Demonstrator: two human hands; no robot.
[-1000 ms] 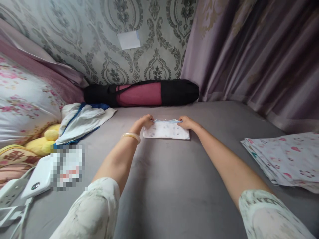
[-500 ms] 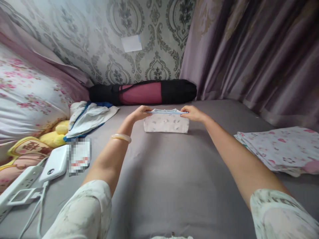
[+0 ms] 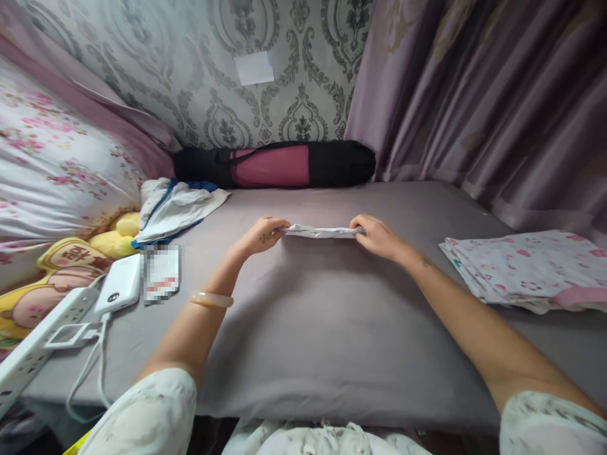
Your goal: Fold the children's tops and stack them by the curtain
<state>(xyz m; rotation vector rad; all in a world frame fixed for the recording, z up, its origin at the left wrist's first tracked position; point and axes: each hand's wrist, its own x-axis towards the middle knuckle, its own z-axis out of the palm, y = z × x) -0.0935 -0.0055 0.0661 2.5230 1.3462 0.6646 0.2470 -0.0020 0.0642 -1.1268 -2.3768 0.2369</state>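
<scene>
Between my hands a folded white cloth (image 3: pixel 322 232) is stretched out, seen nearly edge-on as a thin strip above the grey sheet. My left hand (image 3: pixel 265 234) pinches its left end, fingers closed. At the right end my right hand (image 3: pixel 374 235) grips it the same way. Its patterned face is hidden from this angle. To the right of my right arm lies a folded stack of white cloth with pink prints (image 3: pixel 526 265).
A black and pink long bag (image 3: pixel 272 165) lies along the wall. On the left are a white and blue cloth (image 3: pixel 184 205), a yellow plush (image 3: pixel 118 237), a white power bank (image 3: pixel 118 284), a power strip (image 3: pixel 38 341) with cables, and a floral pillow (image 3: pixel 66 151).
The cloth has tilted from showing its printed face to nearly edge-on, and both hands have come slightly lower in view. The camera view has shifted, showing the near bed edge.
</scene>
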